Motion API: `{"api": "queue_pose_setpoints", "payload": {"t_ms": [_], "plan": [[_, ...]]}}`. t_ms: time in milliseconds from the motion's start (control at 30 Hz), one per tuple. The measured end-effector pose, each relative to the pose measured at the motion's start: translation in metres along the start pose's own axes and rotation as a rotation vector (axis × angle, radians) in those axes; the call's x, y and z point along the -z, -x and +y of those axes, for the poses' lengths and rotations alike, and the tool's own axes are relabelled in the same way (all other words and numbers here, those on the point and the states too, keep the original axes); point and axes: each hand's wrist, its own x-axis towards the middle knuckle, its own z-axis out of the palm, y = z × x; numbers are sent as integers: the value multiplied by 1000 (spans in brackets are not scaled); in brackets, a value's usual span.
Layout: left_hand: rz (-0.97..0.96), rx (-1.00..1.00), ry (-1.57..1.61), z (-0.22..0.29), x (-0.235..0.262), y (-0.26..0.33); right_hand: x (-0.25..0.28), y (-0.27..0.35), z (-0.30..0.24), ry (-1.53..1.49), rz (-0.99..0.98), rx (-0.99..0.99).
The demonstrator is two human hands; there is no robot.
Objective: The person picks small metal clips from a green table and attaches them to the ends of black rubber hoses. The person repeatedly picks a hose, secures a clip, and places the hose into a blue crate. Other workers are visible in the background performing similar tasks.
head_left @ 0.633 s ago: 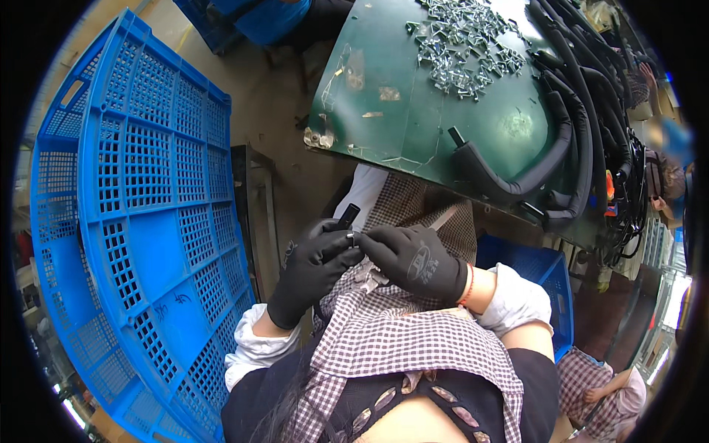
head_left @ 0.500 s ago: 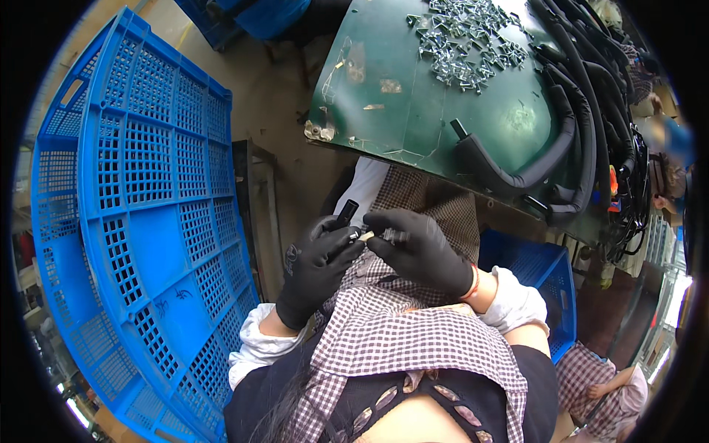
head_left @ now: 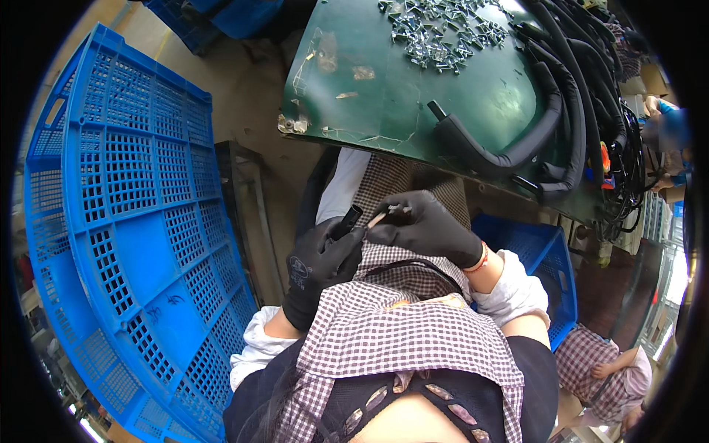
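My left hand (head_left: 323, 260), in a black glove, is closed round a short black tube (head_left: 348, 221) whose open end points up and to the right. In the matching black glove, my right hand (head_left: 428, 230) pinches a small pale, narrow piece (head_left: 377, 220) between thumb and forefinger. Small shiny bits (head_left: 399, 210) show at the right hand's curled fingers; their kind is too small to tell. Both hands are close together above my checked apron (head_left: 413, 332), fingertips nearly meeting. Across the apron below them curves a thin black cord-like strip (head_left: 421, 261).
Ahead stands a green table (head_left: 369, 103) with a heap of small metal clips (head_left: 443, 33) and black foam-covered tubes (head_left: 509, 166). Tall blue crates (head_left: 140, 229) stand at my left, a blue crate (head_left: 557, 284) at my right. Another person's checked clothing (head_left: 587, 362) shows at lower right.
My right fingers have drawn slightly up and away from the left hand, baring more of the pale piece. The tube's open end has tipped toward the right. The view has shifted a little.
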Motion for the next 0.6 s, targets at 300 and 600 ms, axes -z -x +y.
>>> {"api": "queue_pose_setpoints", "payload": {"t_ms": [300,600], "plan": [[-115,470,161,16,-9,14,26,-10,-12,59,-222,85],[12,32,138,-7,-20,30,28,-32,31,379,-496,180]]}}
